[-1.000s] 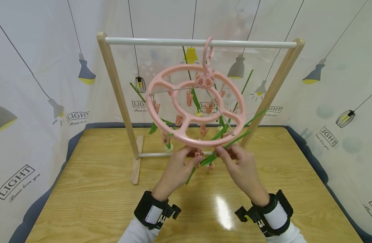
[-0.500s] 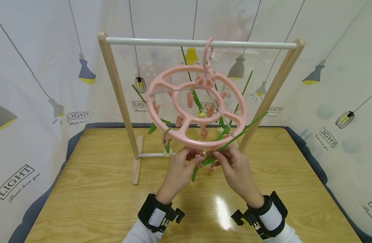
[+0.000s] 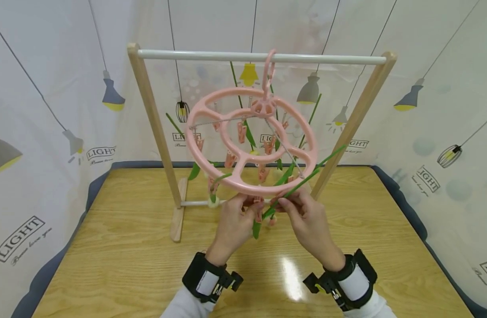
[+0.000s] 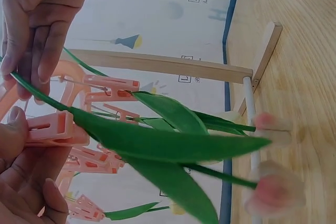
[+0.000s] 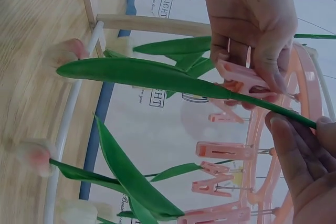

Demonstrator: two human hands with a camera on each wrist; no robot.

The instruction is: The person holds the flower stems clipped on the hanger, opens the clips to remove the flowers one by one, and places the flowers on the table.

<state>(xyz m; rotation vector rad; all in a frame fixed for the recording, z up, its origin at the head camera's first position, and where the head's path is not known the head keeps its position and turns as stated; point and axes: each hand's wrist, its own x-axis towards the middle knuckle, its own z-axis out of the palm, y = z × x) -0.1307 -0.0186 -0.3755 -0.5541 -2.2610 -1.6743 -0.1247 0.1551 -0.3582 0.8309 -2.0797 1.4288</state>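
Note:
My left hand (image 3: 234, 223) pinches a pink clothespin (image 4: 50, 128) at the near edge of the round pink clip hanger (image 3: 195, 154). My right hand (image 3: 310, 223) pinches the green stem (image 5: 275, 111) of an artificial tulip, just right of that clothespin. In the left wrist view the tulip's long leaf (image 4: 173, 142) passes beside the clothespin's jaws. Whether the jaws grip the stem I cannot tell. A pink-and-white bloom (image 5: 68, 55) hangs low, behind the leaf tip in the right wrist view.
The hanger hooks over the white bar (image 3: 211, 55) of a wooden stand (image 3: 154, 123). Other tulips hang from several clothespins around the ring, including one with a pale bloom (image 3: 213, 202). A wooden table (image 3: 120, 265) lies below; a lamp-printed cloth (image 3: 60, 79) stands behind.
Both hands have come slightly closer together, with the right hand and tulip stem shifting left. The hanger has swung a little left in the last half second.

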